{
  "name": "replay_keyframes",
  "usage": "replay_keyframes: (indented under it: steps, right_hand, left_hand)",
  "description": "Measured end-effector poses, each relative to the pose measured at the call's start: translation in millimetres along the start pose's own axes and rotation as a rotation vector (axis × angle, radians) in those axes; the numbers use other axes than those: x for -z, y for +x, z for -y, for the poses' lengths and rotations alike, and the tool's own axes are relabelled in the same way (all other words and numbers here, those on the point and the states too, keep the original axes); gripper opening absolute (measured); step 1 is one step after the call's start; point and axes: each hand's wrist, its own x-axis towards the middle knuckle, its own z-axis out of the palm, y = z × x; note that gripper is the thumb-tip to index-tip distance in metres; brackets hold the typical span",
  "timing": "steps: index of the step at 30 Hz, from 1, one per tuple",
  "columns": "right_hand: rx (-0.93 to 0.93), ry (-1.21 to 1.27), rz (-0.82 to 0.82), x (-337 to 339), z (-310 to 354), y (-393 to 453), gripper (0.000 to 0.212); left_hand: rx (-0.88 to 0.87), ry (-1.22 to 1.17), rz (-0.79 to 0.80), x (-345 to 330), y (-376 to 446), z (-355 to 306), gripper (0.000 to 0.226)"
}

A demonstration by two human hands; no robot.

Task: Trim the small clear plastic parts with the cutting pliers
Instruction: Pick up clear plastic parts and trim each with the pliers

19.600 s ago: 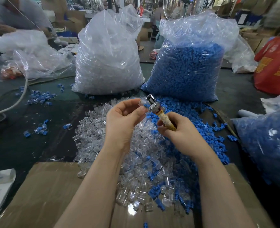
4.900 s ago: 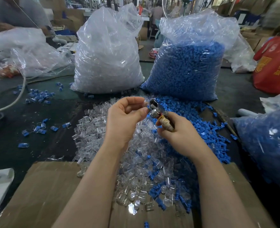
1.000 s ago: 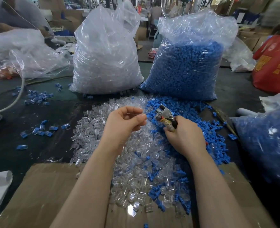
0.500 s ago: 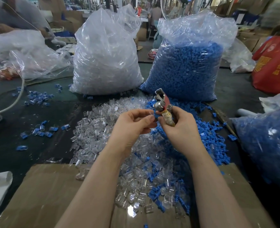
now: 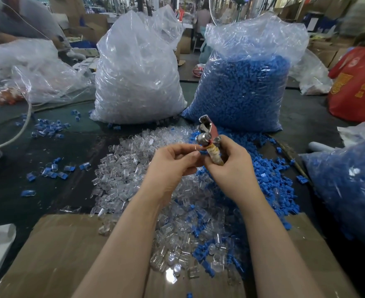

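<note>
My right hand point(image 5: 228, 166) grips the cutting pliers point(image 5: 208, 136) by their tape-wrapped handles, with the metal jaws pointing up and away. My left hand point(image 5: 171, 164) is curled with its fingertips pinched together right beside the pliers' handles; whatever small clear part it pinches is too small to make out. Under both hands lies a pile of small clear plastic parts point(image 5: 125, 168), mixed on its right side with blue plastic parts point(image 5: 269, 173).
A big bag of clear parts point(image 5: 134, 78) and a big bag of blue parts point(image 5: 241, 82) stand behind the pile. Another blue-filled bag point(image 5: 349, 190) sits at right, a red bag point(image 5: 357, 82) beyond it. Flat cardboard point(image 5: 59, 254) lies at the near edge. Loose blue pieces point(image 5: 48, 168) scatter left.
Over the last second my right hand has lifted the pliers from the pile and tilted the jaws up. My left hand has moved right, close against the pliers' handles.
</note>
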Motion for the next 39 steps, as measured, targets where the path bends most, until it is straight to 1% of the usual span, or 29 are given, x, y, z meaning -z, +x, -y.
replay_keyframes:
  steps: [5, 8, 12, 14, 16, 17, 21, 24, 28, 30, 35, 39]
  right_hand:
    - [0.005, -0.022, 0.027, -2, 4, 0, 0.009]
    - [0.017, -0.004, 0.000, -5, 6, -1, 0.009]
    - [0.041, -0.050, -0.035, -7, 5, -1, 0.007]
    - [0.042, -0.050, -0.060, -7, 3, -1, 0.006]
    - [0.023, -0.036, -0.093, -7, 2, -1, 0.015]
    - [0.009, -0.024, -0.108, -7, 2, -1, 0.017]
    - [-0.037, 0.109, -0.146, -8, 3, -1, 0.009]
    - [-0.042, 0.178, -0.158, -10, 6, -1, 0.009]
    - [-0.031, 0.164, -0.156, -13, 6, -2, 0.005]
    - [-0.014, 0.136, -0.164, -13, 6, -2, 0.006]
    - [0.000, 0.102, -0.185, -12, 7, -2, 0.009]
    - [0.011, 0.080, -0.166, -14, 9, -3, 0.008]
  left_hand:
    - [-0.016, 0.009, -0.050, 4, 2, 0, 0.009]
    - [-0.020, -0.007, -0.069, 4, 1, 0, 0.012]
    - [-0.035, -0.007, -0.116, 2, 1, 1, 0.015]
    - [-0.018, -0.057, -0.115, 3, 2, 2, 0.013]
    - [0.010, -0.130, -0.106, 5, 2, 2, 0.011]
    - [0.021, -0.161, -0.100, 6, 3, 2, 0.012]
    - [0.045, -0.244, -0.090, 7, 3, 1, 0.017]
    - [0.051, -0.309, -0.077, 6, 3, 1, 0.028]
    - [0.041, -0.364, -0.068, 5, 3, 0, 0.032]
    - [0.022, -0.355, -0.074, 4, 3, 0, 0.031]
    - [-0.054, -0.217, -0.115, 4, 2, -2, 0.030]
    - [-0.093, -0.218, -0.142, 0, 0, -4, 0.023]
